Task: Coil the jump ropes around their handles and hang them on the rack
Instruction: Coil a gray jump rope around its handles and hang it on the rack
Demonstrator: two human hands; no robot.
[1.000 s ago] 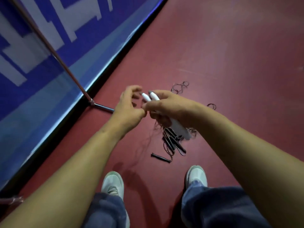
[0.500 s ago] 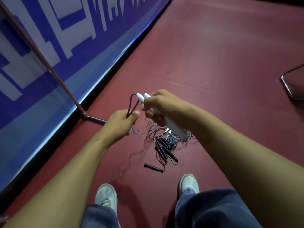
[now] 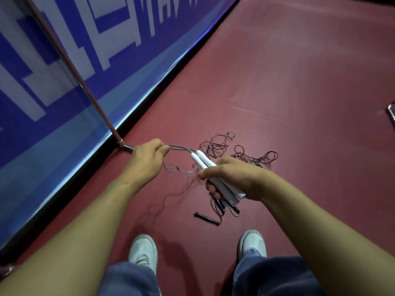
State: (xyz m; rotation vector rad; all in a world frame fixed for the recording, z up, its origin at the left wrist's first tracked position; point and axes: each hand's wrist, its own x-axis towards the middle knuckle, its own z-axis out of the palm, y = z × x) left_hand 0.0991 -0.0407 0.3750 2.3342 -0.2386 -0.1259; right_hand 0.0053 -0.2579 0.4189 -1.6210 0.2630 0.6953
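Head view | left hand (image 3: 145, 159) has drawn cord (image 3: 181, 148) leftward | right hand (image 3: 233, 178) clasps white handles (image 3: 215, 178)

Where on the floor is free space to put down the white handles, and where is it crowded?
Free: the red floor beyond the tangled ropes, toward the far right. Crowded: in front of the shoes, where the black handles lie under the right hand.

Two white handles (image 3: 215, 176), two hands (image 3: 147, 159), two shoes (image 3: 143, 251), and one loose black handle (image 3: 205, 217) visible.
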